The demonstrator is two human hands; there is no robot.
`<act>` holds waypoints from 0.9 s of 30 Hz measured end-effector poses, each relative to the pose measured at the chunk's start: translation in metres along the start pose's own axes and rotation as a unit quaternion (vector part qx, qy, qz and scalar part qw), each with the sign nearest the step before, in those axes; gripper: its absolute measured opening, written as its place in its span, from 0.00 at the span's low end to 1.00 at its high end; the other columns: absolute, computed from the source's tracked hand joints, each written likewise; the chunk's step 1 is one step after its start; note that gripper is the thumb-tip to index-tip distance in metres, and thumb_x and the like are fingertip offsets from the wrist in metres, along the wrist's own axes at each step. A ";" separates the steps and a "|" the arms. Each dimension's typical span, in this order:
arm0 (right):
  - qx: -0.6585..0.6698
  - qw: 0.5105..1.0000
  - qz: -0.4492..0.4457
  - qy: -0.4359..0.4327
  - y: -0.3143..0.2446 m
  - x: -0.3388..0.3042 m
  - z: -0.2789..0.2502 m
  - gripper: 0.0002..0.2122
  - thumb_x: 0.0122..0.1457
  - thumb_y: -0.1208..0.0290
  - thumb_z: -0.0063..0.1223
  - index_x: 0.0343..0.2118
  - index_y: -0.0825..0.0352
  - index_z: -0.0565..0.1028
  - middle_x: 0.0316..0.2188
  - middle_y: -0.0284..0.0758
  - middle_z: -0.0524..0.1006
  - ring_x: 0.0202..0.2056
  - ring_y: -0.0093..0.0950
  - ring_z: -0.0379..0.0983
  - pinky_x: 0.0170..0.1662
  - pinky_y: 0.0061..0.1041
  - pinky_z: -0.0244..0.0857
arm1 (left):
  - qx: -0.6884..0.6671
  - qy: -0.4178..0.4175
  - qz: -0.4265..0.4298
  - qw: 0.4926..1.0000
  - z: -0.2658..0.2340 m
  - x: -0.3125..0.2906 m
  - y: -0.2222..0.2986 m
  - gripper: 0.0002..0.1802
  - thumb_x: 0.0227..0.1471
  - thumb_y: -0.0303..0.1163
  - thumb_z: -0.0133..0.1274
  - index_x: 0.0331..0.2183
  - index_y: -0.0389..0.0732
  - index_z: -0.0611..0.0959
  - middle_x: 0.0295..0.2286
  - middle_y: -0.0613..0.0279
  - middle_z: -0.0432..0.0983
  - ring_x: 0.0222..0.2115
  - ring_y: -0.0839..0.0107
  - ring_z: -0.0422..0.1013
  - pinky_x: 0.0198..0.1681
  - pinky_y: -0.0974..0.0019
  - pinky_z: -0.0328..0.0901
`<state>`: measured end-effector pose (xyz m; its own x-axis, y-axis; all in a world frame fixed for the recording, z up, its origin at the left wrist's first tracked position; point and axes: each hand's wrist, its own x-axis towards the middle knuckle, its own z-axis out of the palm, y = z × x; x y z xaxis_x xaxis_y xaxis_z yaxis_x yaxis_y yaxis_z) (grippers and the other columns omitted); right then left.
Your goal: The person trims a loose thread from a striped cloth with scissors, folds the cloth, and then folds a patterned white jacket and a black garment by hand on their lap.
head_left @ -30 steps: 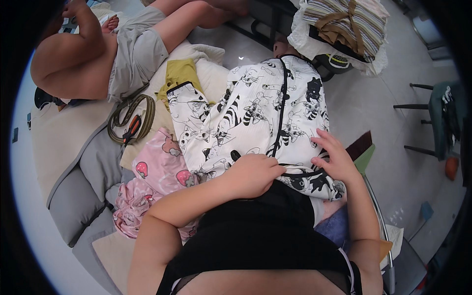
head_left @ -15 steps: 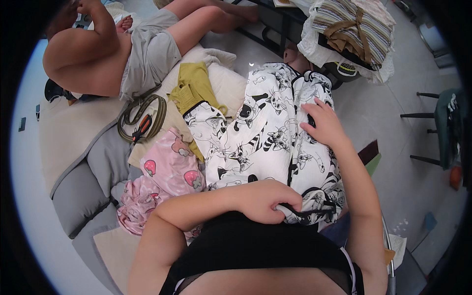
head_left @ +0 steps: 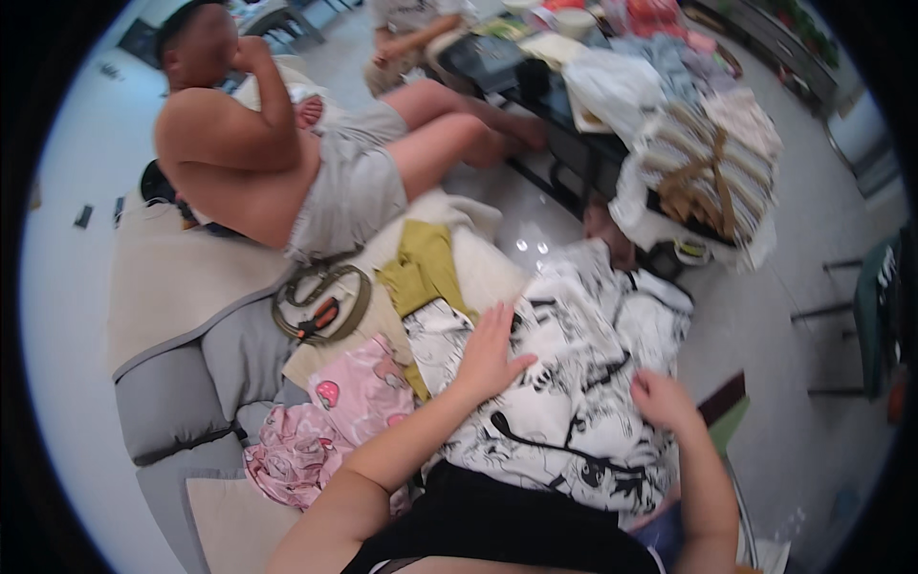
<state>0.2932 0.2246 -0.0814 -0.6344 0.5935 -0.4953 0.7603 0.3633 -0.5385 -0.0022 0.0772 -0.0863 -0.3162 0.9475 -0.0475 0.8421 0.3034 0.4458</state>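
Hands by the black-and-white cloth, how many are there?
2: the left hand, open over the upper left of the cloth, and the right hand, curled at its right side.

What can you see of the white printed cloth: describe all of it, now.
The white printed cloth bears black animal drawings and dark trim. It looks like thin, soft fabric, loosely bunched and creased, lying in front of the person's black top. A mustard-yellow garment adjoins its upper left. The open left hand lies over it; the right hand is curled at its right side, its grip unclear.
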 end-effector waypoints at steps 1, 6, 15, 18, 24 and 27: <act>0.021 0.999 0.020 0.025 0.000 -0.012 0.009 0.12 0.56 0.59 0.47 0.35 0.62 0.75 0.26 0.42 0.78 0.30 0.44 0.75 0.32 0.40 0.67 | -0.021 -0.035 -0.018 0.999 0.007 -0.001 -0.008 0.46 0.47 0.48 0.59 0.57 0.31 0.59 0.55 0.38 0.60 0.56 0.45 0.58 0.59 0.53 0.54; 0.108 0.987 0.046 0.105 -0.005 -0.019 0.017 0.08 0.54 0.67 0.51 0.33 0.66 0.73 0.21 0.41 0.76 0.24 0.38 0.73 0.28 0.33 0.65 | -0.072 -0.040 -0.022 0.996 0.008 -0.002 -0.006 0.41 0.47 0.43 0.60 0.55 0.30 0.64 0.54 0.39 0.62 0.54 0.48 0.62 0.57 0.56 0.58; 0.122 0.982 -0.025 0.143 -0.020 0.003 -0.003 0.21 0.48 0.72 0.55 0.48 0.64 0.70 0.37 0.37 0.76 0.34 0.36 0.74 0.37 0.32 0.68 | -0.260 -0.032 -0.047 0.964 -0.035 0.007 0.041 0.19 0.47 0.34 0.59 0.42 0.39 0.77 0.32 0.48 0.77 0.33 0.52 0.75 0.36 0.60 0.68; 0.158 0.944 -0.168 0.237 -0.056 0.008 -0.032 0.25 0.47 0.74 0.55 0.52 0.65 0.68 0.48 0.39 0.72 0.47 0.41 0.69 0.48 0.33 0.65 | -0.218 -0.051 0.189 0.956 -0.069 0.010 0.087 0.17 0.43 0.27 0.56 0.40 0.41 0.78 0.25 0.50 0.75 0.28 0.49 0.73 0.30 0.53 0.67; -0.119 0.910 -0.365 0.155 -0.084 0.019 -0.060 0.15 0.43 0.76 0.55 0.38 0.62 0.78 0.53 0.37 0.70 0.58 0.42 0.60 0.57 0.36 0.57 | -0.279 -0.222 0.314 0.880 -0.084 -0.005 0.138 0.15 0.46 0.29 0.55 0.40 0.41 0.75 0.25 0.51 0.74 0.28 0.49 0.72 0.30 0.52 0.65; -0.083 0.929 -0.347 0.102 -0.067 0.014 -0.054 0.08 0.41 0.74 0.57 0.28 0.62 0.78 0.46 0.33 0.75 0.57 0.41 0.62 0.55 0.38 0.58 | -0.288 -0.249 0.307 0.872 -0.073 -0.007 0.124 0.17 0.48 0.31 0.56 0.42 0.41 0.75 0.28 0.51 0.75 0.31 0.50 0.72 0.33 0.54 0.66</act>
<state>0.2408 0.2472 -0.0150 -0.9532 0.2917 0.0797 0.1996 0.8050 -0.5587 0.0721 0.1008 0.0348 0.4674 0.8832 0.0389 0.3816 -0.2412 0.8923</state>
